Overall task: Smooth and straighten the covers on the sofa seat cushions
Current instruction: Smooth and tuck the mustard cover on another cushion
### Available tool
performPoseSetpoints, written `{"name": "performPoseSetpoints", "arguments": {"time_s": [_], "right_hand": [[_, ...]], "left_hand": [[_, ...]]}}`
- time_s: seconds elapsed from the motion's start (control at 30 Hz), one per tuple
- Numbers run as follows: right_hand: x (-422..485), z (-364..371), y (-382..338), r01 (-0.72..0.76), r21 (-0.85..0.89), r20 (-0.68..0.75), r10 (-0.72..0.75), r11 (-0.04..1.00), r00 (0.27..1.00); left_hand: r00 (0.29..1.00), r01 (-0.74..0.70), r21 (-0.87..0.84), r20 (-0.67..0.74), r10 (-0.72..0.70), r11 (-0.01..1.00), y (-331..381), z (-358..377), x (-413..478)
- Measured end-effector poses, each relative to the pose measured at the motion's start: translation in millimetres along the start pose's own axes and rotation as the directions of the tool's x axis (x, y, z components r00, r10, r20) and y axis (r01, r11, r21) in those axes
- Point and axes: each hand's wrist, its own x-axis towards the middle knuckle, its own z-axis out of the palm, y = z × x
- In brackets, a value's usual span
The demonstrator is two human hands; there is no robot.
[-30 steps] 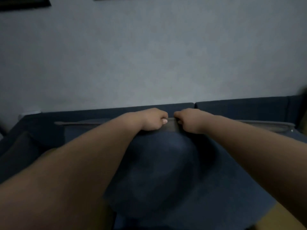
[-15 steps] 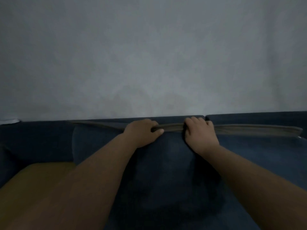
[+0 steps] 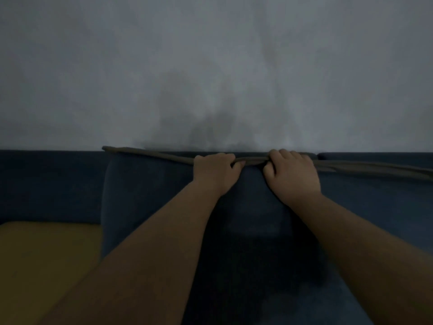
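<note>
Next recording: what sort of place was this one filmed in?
Most likely a dim living room at home: a dark blue sofa stands against a plain grey wall, and the left hand and right hand grip a cushion's grey-brown cover edge.

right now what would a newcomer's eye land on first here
The left hand and right hand, side by side at mid-frame, both grip a grey-brown fabric edge that runs along the top of the dark blue cushion. A plain grey wall fills the upper half, and a yellow surface shows at the lower left.
</note>
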Motion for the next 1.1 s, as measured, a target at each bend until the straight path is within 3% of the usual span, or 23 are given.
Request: {"name": "performPoseSetpoints", "arguments": {"time_s": [0.1, 0.4, 0.53, 0.6, 0.7, 0.8, 0.87, 0.97, 1.1], "right_hand": [[12, 37, 18, 0.025, -0.005, -0.003, -0.025, 1.0, 1.0], [23, 161, 32, -0.049, 0.064, 0.249, 0.031, 0.997, 0.968], [-32, 234, -6, 0.008, 0.159, 0.411, -0.074, 0.987, 0.908], [-64, 265, -21, -0.033, 0.18, 0.445, -0.052, 0.983, 0.894], [-96, 304, -15, -0.058, 0.205, 0.476, -0.048, 0.977, 0.878], [-103, 327, -5, -0.125, 0.179, 0.442, 0.034, 0.976, 0.896], [-106, 337, 0, -0.13, 0.186, 0.505, 0.019, 0.974, 0.863], [-112, 347, 6, -0.126, 0.19, 0.46, 0.025, 0.974, 0.888], [-129, 369, 15, -0.149, 0.178, 0.493, 0.043, 0.973, 0.869]], "left_hand": [[0.998, 0.021, -0.004, 0.054, -0.021, 1.0, 1, 26, 32], [0.981, 0.068, 0.002, 0.182, -0.067, 0.998, -26, 133, 101], [0.933, 0.161, 0.025, 0.321, -0.161, 0.987, -68, 221, 59], [0.941, 0.178, 0.019, 0.289, -0.175, 0.984, -83, 263, 31], [0.926, 0.169, -0.046, 0.351, -0.142, 0.985, -85, 311, 18], [0.962, 0.191, -0.145, 0.224, -0.156, 0.971, -79, 344, 21], [0.973, 0.2, -0.203, 0.152, -0.171, 0.958, -79, 359, 24], [0.988, 0.152, -0.24, 0.061, -0.141, 0.959, -76, 379, 22], [0.994, 0.084, -0.224, 0.085, -0.066, 0.971, -59, 403, 17]]}}
